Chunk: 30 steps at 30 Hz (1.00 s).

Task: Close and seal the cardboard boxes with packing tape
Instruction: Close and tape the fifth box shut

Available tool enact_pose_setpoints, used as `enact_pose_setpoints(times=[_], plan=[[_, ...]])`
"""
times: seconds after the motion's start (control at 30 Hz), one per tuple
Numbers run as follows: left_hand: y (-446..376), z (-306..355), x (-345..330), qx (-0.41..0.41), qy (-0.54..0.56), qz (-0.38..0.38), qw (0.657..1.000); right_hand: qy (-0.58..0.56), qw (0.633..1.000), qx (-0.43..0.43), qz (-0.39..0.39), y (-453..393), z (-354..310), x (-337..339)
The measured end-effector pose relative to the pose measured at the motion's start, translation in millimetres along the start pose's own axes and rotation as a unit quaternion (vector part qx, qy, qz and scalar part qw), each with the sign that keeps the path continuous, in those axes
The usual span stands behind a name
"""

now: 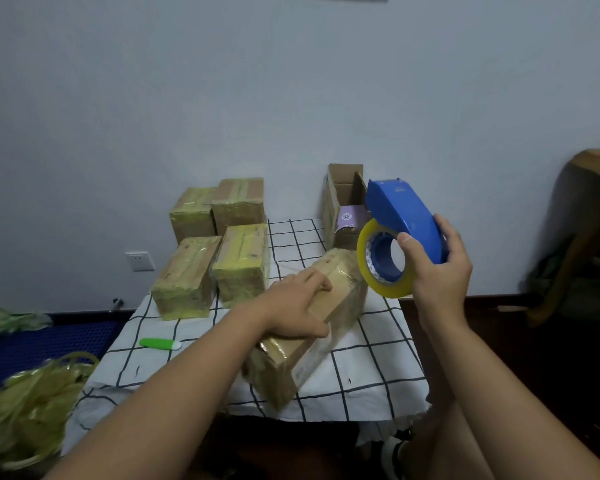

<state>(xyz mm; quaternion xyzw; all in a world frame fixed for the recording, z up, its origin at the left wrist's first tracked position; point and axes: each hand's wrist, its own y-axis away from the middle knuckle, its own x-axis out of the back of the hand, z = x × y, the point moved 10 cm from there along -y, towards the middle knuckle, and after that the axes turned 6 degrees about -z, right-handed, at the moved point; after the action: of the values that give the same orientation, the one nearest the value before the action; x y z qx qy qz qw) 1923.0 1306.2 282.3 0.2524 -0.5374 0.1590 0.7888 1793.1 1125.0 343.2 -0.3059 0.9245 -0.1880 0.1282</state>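
A taped cardboard box (pixel 291 362) lies slantwise in the middle of the checked tablecloth (pixel 371 368). My left hand (pixel 291 306) grips its top, fingers over the far edge and thumb on the near side. My right hand (pixel 437 268) holds a blue tape dispenser (pixel 402 220) with a yellowish tape roll (pixel 385 263) in the air, just right of the box. An open cardboard box (pixel 343 202) stands at the back with a purple item inside. Several taped boxes (pixel 215 247) are stacked at the back left.
A green utility knife (pixel 160 343) lies on the cloth at the left. A heap of crumpled tape (pixel 28 407) fills a bin at the lower left. A wooden piece of furniture (pixel 589 216) stands at the right, the wall close behind the table.
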Motion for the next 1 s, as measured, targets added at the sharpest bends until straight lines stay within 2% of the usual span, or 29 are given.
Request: enact_pose_setpoints(times=[0.07,0.23,0.37,0.47,0.57,0.7,0.8,0.87,0.93,1.0], plan=[[14,0,-3,-0.023,0.024,-0.026,0.999,-0.005,1.0,0.007,-0.01,-2,-6,-4],[26,-3,-16,-0.063,-0.063,-0.076,0.993,0.004,0.999,0.02,-0.026,-1,-13,-19],[27,-6,-17,-0.083,-0.119,-0.08,0.986,0.007,0.998,0.021,-0.062,3,-13,-36],[30,-15,-19,-0.059,-0.144,-0.071,0.985,0.004,0.996,0.02,-0.092,5,-13,-49],[34,-23,-19,-0.04,-0.13,-0.055,0.989,0.01,0.992,0.02,-0.122,5,-12,-60],[37,-22,-20,-0.077,-0.121,-0.046,0.989,0.001,0.989,0.019,-0.148,6,-9,-73],[37,-26,-23,-0.087,-0.076,-0.035,0.993,-0.008,0.983,0.008,-0.181,5,-5,-84],[39,-28,-17,-0.086,-0.01,0.013,0.996,-0.008,0.978,0.0,-0.209,6,-1,-91],[40,-39,-2,-0.053,0.154,0.072,0.984,-0.006,0.973,-0.007,-0.231,7,4,-97],[40,-58,8,0.011,0.338,0.109,0.935,-0.003,0.968,-0.016,-0.251,9,11,-103]])
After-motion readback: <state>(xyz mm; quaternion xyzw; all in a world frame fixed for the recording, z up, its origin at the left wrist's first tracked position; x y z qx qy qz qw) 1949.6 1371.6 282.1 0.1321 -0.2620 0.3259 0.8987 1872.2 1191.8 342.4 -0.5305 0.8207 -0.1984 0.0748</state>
